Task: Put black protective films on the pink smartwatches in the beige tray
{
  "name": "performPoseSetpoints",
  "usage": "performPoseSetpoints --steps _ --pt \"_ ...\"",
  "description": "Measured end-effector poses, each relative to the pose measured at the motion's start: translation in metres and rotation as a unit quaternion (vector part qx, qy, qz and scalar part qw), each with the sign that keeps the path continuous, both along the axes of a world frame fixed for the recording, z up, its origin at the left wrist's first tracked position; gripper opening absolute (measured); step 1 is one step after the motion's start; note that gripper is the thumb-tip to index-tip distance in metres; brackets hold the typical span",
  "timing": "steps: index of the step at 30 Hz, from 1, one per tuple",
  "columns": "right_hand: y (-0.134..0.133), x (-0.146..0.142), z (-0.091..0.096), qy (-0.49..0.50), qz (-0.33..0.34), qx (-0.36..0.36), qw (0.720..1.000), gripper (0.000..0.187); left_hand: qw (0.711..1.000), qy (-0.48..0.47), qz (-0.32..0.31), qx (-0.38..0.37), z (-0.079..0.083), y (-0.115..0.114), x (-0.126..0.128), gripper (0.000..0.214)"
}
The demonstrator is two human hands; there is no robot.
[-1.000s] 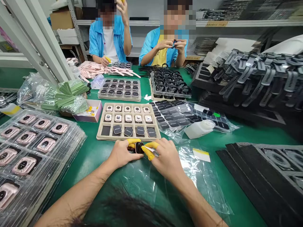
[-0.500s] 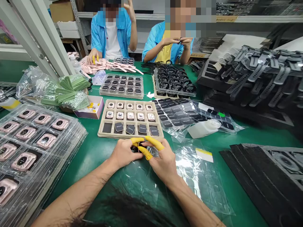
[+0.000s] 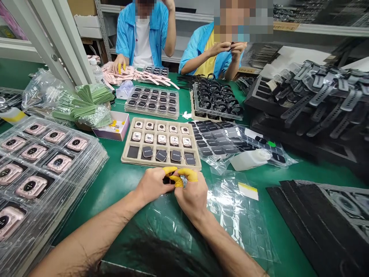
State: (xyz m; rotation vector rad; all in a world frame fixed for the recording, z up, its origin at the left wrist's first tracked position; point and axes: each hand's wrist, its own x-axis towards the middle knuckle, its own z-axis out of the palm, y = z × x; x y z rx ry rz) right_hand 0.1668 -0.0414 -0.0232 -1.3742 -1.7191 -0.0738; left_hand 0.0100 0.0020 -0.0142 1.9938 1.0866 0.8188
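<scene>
My left hand [image 3: 154,185], with yellow finger cots on its fingers, pinches a small dark watch body [image 3: 172,182] that is mostly hidden by fingers. From the other side, my right hand [image 3: 191,192] is closed on the same piece, its cotted thumb and forefinger drawn together over it. Just beyond my hands lies a beige tray [image 3: 123,159] of watch bodies in compartments. Its two back rows hold pinkish watch bodies [image 3: 149,137]; the front row has several dark-faced ones [image 3: 175,155], and its leftmost compartment shows only a dark base.
Stacked clear trays [image 3: 95,161] of pink watch bodies stand at left. Green straps [image 3: 86,104], a small box [image 3: 121,132] and a white bottle [image 3: 250,159] lie around. Plastic sheets [image 3: 245,223] cover the right. Black foam trays [image 3: 305,219] lie far right. Two co-workers in blue sit opposite.
My right fingers have curled in closer over the watch body, and the right hand has turned into a tighter pinch. The view has shifted slightly.
</scene>
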Motion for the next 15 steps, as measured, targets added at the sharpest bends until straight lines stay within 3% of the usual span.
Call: performPoseSetpoints --steps 5,9,13,15 --pt "0.001 0.003 0.01 0.183 0.01 -0.085 0.979 0.016 1.0 -0.023 -0.007 -0.006 0.001 0.001 0.0 0.043" --pt "0.001 0.013 0.023 0.322 0.002 -0.069 0.944 0.022 0.999 -0.045 0.01 -0.019 0.004 0.002 0.0 0.041" --pt "-0.002 0.021 0.023 0.243 0.012 -0.054 0.968 0.01 0.999 -0.045 0.014 -0.026 0.004 0.002 0.0 0.041" --pt "-0.004 0.019 0.017 0.17 0.017 -0.07 0.983 0.018 0.998 -0.043 0.015 -0.032 0.003 0.002 0.0 0.044"
